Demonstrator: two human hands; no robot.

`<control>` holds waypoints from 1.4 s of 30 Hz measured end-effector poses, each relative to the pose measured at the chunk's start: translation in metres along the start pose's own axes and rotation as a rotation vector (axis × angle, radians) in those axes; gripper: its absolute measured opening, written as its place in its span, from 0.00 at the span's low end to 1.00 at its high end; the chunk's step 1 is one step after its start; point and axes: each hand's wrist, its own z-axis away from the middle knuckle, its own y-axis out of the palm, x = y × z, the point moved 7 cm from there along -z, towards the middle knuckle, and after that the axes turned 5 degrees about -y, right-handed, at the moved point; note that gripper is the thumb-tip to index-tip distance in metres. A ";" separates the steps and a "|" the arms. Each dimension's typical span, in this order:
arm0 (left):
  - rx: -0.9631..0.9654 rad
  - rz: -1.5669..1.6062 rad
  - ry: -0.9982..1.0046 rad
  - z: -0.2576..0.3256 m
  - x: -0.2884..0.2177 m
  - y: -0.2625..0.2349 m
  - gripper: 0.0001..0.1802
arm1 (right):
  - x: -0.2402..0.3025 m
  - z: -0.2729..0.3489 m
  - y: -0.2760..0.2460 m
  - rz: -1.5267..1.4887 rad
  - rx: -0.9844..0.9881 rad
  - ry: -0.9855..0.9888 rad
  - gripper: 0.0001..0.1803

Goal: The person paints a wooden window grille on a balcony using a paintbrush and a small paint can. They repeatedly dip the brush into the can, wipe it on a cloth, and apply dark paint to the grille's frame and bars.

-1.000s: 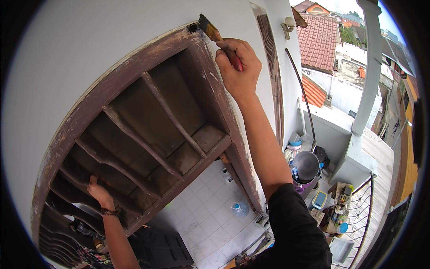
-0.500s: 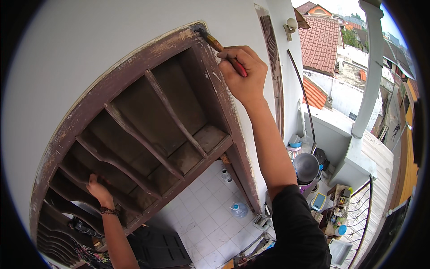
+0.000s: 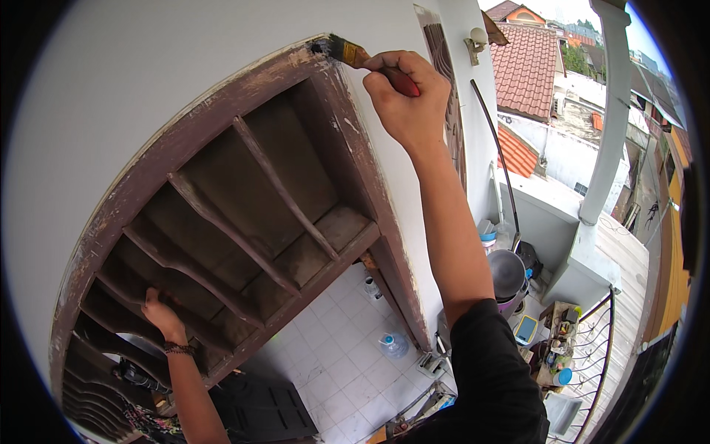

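Note:
High on the right, my right hand [image 3: 416,103] is closed round the red and dark handle of a paintbrush [image 3: 350,53]. Its dark bristles rest against the upper right corner of a worn brown wooden frame [image 3: 222,105], beside a patch of wet-looking black paint [image 3: 320,47]. The frame surrounds an opening with several wavy wooden slats. At lower left my left hand [image 3: 163,318], with a beaded bracelet on the wrist, is wrapped round one slat [image 3: 211,337]; part of its fingers is hidden behind the wood.
White wall [image 3: 185,44] borders the frame. Far below lie a tiled floor [image 3: 333,370], a clear water bottle [image 3: 393,345] and a dark door panel [image 3: 270,411]. To the right are a large pan [image 3: 506,272], a cluttered shelf [image 3: 558,340], a metal railing [image 3: 608,362] and a pillar [image 3: 614,111].
My right hand has risen slightly and moved right, and the brush has turned to show the flat of its bristles at the corner. My left hand keeps its hold on the slat.

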 end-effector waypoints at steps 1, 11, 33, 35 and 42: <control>0.011 -0.007 0.004 -0.001 0.001 0.000 0.09 | 0.004 -0.004 0.000 -0.024 -0.034 -0.026 0.07; -0.037 -0.009 -0.024 0.001 0.000 0.002 0.10 | -0.019 0.065 -0.029 -0.660 -0.024 0.573 0.08; 0.015 -0.169 0.027 -0.009 0.005 0.001 0.16 | 0.100 0.137 -0.031 -1.116 0.151 1.109 0.11; 0.017 -0.176 -0.004 -0.010 0.014 0.000 0.18 | 0.099 0.136 -0.038 -1.055 0.132 1.141 0.12; 0.023 -0.175 -0.029 -0.011 0.010 -0.001 0.17 | 0.082 0.134 -0.049 -0.876 -0.011 1.148 0.20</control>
